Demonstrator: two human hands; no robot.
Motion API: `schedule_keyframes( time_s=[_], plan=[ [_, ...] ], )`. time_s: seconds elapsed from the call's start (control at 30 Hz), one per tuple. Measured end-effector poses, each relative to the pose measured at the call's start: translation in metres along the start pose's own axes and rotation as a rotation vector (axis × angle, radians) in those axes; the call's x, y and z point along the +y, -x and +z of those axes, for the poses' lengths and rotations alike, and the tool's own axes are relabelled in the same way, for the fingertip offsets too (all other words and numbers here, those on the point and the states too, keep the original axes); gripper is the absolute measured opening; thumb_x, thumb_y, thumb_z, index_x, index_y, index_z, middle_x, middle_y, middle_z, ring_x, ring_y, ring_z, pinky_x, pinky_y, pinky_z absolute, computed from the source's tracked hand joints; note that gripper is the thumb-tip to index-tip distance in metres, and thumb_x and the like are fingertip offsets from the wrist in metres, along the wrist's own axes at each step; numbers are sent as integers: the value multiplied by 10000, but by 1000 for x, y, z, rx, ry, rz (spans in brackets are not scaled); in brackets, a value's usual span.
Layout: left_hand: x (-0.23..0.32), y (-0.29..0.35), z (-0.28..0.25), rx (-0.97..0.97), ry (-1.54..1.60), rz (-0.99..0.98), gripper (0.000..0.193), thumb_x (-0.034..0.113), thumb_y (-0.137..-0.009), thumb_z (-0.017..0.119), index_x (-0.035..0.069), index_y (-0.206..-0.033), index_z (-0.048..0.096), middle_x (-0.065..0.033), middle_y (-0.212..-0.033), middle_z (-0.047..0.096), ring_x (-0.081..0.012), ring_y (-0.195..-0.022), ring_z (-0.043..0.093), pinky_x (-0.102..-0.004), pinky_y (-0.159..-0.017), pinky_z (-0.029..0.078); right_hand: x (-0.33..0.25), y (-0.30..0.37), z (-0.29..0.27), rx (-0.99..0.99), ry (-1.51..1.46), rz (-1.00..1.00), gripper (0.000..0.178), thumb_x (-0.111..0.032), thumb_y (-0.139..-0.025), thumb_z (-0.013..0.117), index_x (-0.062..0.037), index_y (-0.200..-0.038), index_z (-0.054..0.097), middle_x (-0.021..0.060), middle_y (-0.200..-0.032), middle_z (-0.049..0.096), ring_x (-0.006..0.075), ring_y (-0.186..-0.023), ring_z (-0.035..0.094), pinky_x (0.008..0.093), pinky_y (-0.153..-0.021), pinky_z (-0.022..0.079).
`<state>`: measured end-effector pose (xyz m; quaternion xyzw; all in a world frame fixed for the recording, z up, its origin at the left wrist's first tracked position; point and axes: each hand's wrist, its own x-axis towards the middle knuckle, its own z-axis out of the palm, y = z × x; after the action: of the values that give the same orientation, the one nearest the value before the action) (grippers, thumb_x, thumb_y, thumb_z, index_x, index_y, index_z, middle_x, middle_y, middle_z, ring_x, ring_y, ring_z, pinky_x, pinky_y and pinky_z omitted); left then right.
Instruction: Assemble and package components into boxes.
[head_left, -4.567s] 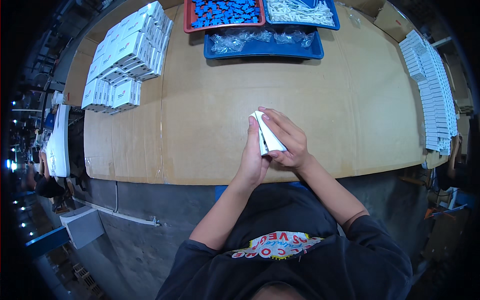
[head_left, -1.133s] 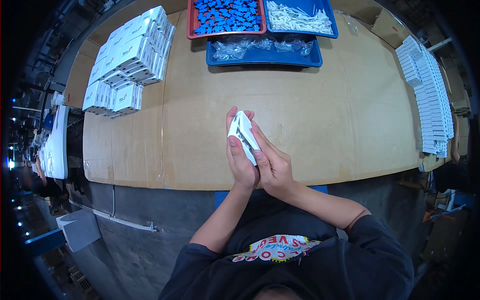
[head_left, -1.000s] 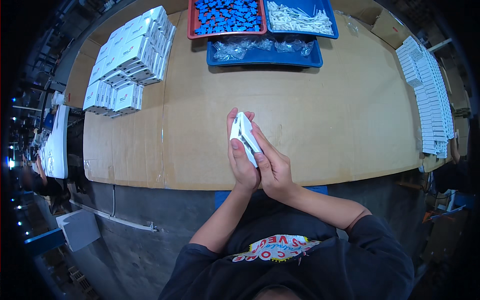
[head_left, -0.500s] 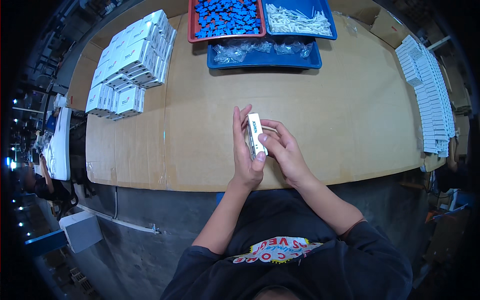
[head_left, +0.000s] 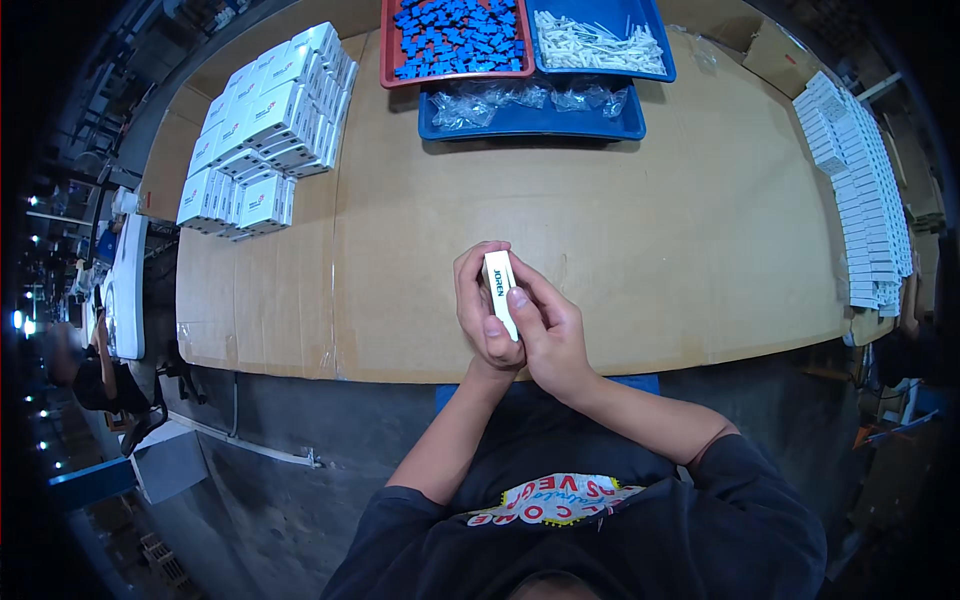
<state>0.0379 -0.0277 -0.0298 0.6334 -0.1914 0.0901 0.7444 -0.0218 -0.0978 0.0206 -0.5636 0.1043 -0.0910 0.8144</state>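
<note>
Both of my hands meet around a small, narrow white box [head_left: 498, 283] near the front edge of the table. It stands tilted, with dark printing on the face turned up. My left hand [head_left: 476, 318] wraps the box's left side, its fingers curled over the far end and its thumb on the near part. From the right, my right hand [head_left: 556, 335] closes on it, with the thumb pressed along its right edge. The palms and fingers hide the box's sides and underside.
White boxes [head_left: 245, 130] are stacked at the far left, and a long stack of small white boxes [head_left: 865, 220] stands at right. At the back, a red tray [head_left: 460, 79] holds blue pieces, a blue tray [head_left: 668, 70] white sticks, a lower blue tray [head_left: 530, 130] clear plastic bags.
My fingers, stretched out and apart before, have curled in around the white box. Both hands have come closer together, and the box sits slightly nearer to me and to the left.
</note>
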Motion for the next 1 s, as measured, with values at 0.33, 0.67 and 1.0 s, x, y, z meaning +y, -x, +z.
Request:
schedule_keyframes(
  time_s=[0.33, 0.67, 1.0],
  plan=[
    [-1, -2, 1, 19, 59, 49, 824, 610, -919, 392, -92, -1331, 516, -181, -1275, 531, -256, -1124, 569, -391, -977, 468, 11, -1, -3, -6, 148, -102, 473, -191, -1130, 493, 75, -1520, 477, 202, -1576, 509, 202, -1388, 525, 329, -1128, 439],
    [4, -16, -2, -71, -26, -41, 981, 721, -950, 342, -97, -1487, 409, -202, -1317, 495, -287, -1191, 536, -402, -1050, 429, 15, -29, -22, -40, 81, 70, 541, -322, -1135, 505, 54, -1523, 488, 146, -1501, 558, 197, -1358, 537, 325, -1123, 435],
    [9, -11, -6, -127, 446, -783, 718, 625, -1109, 300, 94, -1589, 356, -112, -1449, 569, -244, -1331, 570, -413, -1138, 454, -15, -26, -63, -214, 855, -364, 838, -410, -886, 800, -65, -1573, 467, 249, -1614, 337, 447, -1453, 430, 493, -1200, 374]
  ],
)
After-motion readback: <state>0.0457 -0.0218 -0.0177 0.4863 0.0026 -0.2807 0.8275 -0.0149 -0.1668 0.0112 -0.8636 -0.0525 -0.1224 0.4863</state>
